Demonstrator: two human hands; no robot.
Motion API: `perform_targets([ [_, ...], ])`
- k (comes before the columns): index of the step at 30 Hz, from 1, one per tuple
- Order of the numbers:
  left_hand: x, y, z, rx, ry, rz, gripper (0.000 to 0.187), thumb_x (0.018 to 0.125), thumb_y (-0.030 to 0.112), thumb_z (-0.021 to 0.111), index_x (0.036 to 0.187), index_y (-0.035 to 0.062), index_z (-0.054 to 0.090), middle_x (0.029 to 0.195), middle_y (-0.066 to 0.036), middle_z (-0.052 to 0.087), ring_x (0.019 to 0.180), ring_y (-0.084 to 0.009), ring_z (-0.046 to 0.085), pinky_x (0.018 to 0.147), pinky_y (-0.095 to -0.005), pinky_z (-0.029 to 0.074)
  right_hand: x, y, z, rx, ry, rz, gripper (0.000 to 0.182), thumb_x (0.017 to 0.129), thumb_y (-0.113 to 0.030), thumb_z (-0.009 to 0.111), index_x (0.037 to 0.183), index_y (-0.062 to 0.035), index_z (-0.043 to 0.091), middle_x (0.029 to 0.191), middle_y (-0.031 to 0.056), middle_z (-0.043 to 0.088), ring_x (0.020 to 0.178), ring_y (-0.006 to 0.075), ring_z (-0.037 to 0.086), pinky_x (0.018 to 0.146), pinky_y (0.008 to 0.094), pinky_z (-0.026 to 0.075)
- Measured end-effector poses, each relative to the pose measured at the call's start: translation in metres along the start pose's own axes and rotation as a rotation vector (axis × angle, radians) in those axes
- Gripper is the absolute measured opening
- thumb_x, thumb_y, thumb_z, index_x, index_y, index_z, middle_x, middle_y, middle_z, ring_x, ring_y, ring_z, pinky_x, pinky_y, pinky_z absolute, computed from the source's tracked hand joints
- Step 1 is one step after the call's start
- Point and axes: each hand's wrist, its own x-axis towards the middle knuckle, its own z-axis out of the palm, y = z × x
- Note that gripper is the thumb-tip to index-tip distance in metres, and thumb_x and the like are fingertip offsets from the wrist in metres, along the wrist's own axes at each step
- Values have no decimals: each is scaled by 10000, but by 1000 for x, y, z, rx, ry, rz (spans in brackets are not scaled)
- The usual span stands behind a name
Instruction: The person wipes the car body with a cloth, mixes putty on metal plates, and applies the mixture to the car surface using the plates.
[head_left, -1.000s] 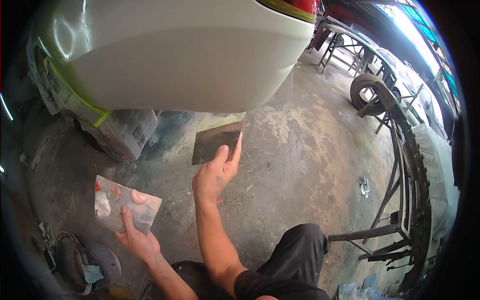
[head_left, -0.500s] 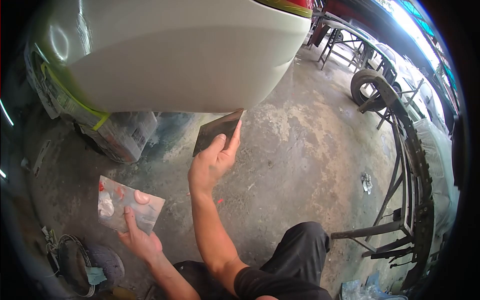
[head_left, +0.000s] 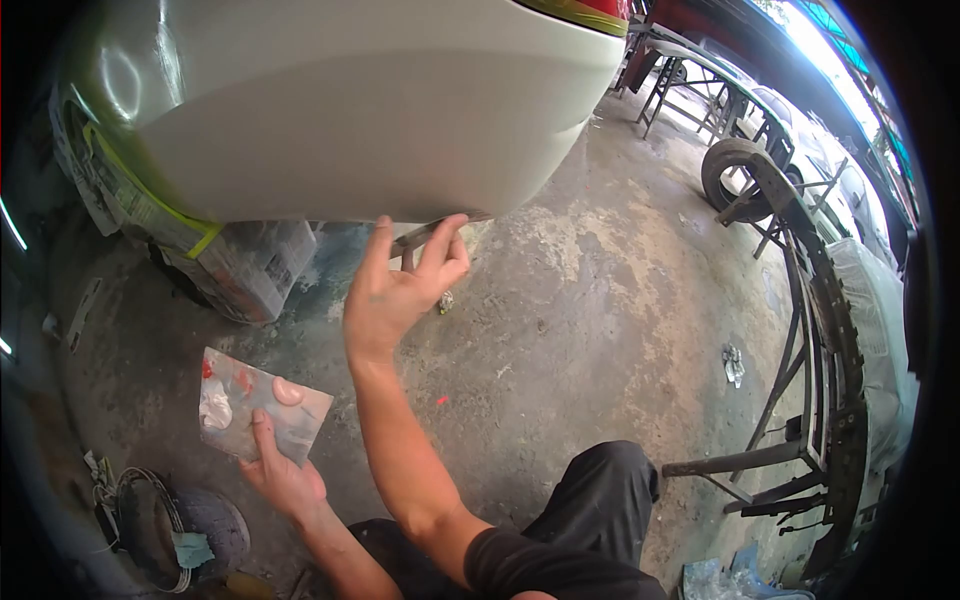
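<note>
My left hand [head_left: 285, 482] grips a flat mixing board [head_left: 305, 425], thumb on top. On the board sit a pink dab of putty [head_left: 288, 391], a pale, whitish lump [head_left: 214, 408] and red smears. My right hand [head_left: 390, 305] is raised to the lower edge of a white car bumper [head_left: 380, 130], fingers pointing up. In its fingers is a thin dark spreader [head_left: 420, 238], now seen nearly edge-on and partly hidden by the fingers. The spreader's far end meets the bumper's bottom edge.
Masking paper [head_left: 265, 265] with yellow-green tape covers the wheel at left. A bucket [head_left: 215, 525] with coiled wire stands at lower left. On the right are a metal frame stand [head_left: 745, 462] and a tyre [head_left: 715, 185]. Crumpled foil [head_left: 734, 367] lies on the concrete floor.
My right hand has shifted left and slightly up and turned, tipping the spreader from a broad face to nearly edge-on at the bumper's lower edge. My left hand and board barely moved.
</note>
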Motion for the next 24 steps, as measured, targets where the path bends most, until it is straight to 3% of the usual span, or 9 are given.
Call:
perform_targets([
  [3, -1, 1, 3, 2, 19, 1, 419, 957, 183, 673, 1277, -63, 561, 1248, -158, 619, 1112, -247, 624, 947, -386, 511, -19, 5, -4, -129, -23, -131, 576, 994, -66, 547, 1510, 68, 330, 1406, 241, 379, 1288, 280, 451, 1062, 367, 394],
  [6, -2, 3, 4, 0, 48, -41, 441, 952, 184, 675, 1296, -62, 549, 1274, -158, 605, 1142, -250, 608, 973, -395, 496, -32, 3, -42, -71, -138, -18, 508, 993, -44, 532, 1460, 87, 382, 1340, 210, 487, 1238, 258, 516, 1037, 393, 450],
  [9, 0, 1, 0, -57, 23, -42, 471, 952, 176, 669, 1333, -58, 522, 1318, -159, 580, 1183, -252, 586, 1003, -402, 477, -28, 12, -89, 687, -102, 718, 432, 992, -41, 534, 1401, 74, 457, 1278, 167, 572, 1173, 271, 579, 1007, 373, 463],
  [12, 3, -1, -7, -135, -110, -97, 487, 959, 161, 654, 1368, -51, 494, 1354, -157, 558, 1215, -254, 569, 1030, -408, 461, -5, 40, -130, 946, -67, 971, 394, 986, -28, 533, 1369, 48, 479, 1267, 140, 598, 1135, 265, 618, 984, 389, 518],
  [15, -2, 0, 2, -200, -167, -152, 470, 972, 159, 639, 1370, -45, 496, 1366, -157, 553, 1219, -252, 570, 1026, -406, 470, 7, 20, -155, 752, -324, 829, 434, 962, 9, 567, 1384, 38, 469, 1310, 160, 578, 1162, 267, 609, 998, 398, 515],
  [16, -5, 1, 8, -207, -170, -166, 462, 972, 165, 638, 1367, -36, 507, 1352, -145, 566, 1214, -246, 574, 1029, -403, 465, 6, 29, -163, 661, -457, 706, 396, 967, 23, 553, 1362, 9, 536, 1279, 143, 612, 1159, 248, 611, 975, 394, 510],
  [19, -20, -4, 31, -228, -188, -199, 426, 979, 171, 631, 1351, -13, 539, 1315, -117, 600, 1196, -224, 588, 1025, -391, 463, 38, 12, -174, 45, -990, -9, 382, 958, 50, 538, 1324, -38, 608, 1246, 129, 646, 1146, 227, 619, 961, 400, 501],
  [24, -30, -20, 34, -219, -303, -96, 297, 996, 131, 608, 1260, -5, 609, 1228, -83, 651, 1109, -163, 622, 956, -334, 489, 65, -9, -175, -320, -1151, -580, 443, 824, 2, 680, 1257, -93, 664, 1242, 96, 658, 1130, 298, 629, 1083, 515, 386],
])
